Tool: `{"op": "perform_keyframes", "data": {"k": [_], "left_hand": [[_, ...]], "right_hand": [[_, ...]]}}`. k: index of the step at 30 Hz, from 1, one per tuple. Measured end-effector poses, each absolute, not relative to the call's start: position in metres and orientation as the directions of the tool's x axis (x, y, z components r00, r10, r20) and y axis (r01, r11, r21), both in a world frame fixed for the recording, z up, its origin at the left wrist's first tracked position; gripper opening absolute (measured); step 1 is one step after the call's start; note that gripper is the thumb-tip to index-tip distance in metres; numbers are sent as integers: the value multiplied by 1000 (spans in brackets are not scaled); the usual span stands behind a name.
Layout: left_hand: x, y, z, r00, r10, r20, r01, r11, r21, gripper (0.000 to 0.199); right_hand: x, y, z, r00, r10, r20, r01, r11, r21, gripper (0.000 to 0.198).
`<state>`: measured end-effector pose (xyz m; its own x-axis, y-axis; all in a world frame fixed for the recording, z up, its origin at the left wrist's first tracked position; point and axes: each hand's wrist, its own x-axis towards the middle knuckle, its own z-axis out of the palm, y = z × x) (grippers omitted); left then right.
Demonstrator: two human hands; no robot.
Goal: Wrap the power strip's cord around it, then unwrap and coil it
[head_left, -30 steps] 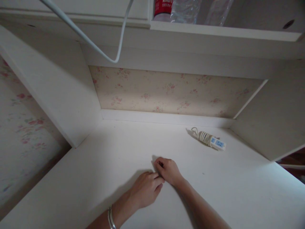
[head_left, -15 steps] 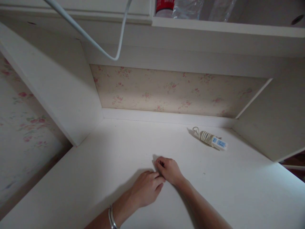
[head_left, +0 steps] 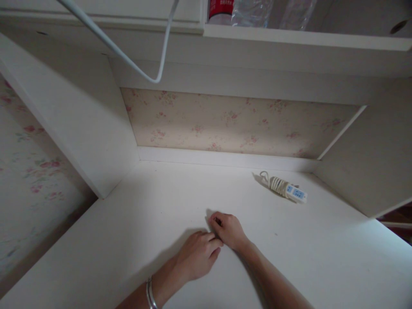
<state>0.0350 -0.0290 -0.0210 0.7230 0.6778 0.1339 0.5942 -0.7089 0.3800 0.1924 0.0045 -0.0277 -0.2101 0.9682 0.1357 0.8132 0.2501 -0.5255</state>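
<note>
Both of my hands rest on a white desktop (head_left: pixel 135 240), close together near its middle. My left hand (head_left: pixel 200 254), with a silver bangle (head_left: pixel 150 293) on the wrist, lies palm down with loosely bent fingers slightly apart. Its fingertips touch or nearly touch the other hand. My right hand (head_left: pixel 230 230) is curled into a loose fist on its side, and nothing shows in the gap between the fingers. Farther back on the right lies a white power strip (head_left: pixel 296 194) with its cord (head_left: pixel 278 186) wound around it, apart from both hands.
A bent pale cable or rod (head_left: pixel 141 74) hangs across the upper left. Overhead, a shelf (head_left: pixel 305 39) holds a red-labelled item (head_left: pixel 221 8) and clear plastic (head_left: pixel 251 13). White side panels (head_left: pixel 77 116) and floral wallpaper (head_left: pixel 225 122) bound the desk.
</note>
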Motion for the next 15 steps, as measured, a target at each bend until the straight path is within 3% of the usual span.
{"op": "perform_keyframes", "data": {"k": [15], "left_hand": [[35, -29, -24, 714, 687, 137, 602, -702, 381, 23]], "right_hand": [[193, 6, -28, -206, 970, 131, 815, 244, -526, 30]]}}
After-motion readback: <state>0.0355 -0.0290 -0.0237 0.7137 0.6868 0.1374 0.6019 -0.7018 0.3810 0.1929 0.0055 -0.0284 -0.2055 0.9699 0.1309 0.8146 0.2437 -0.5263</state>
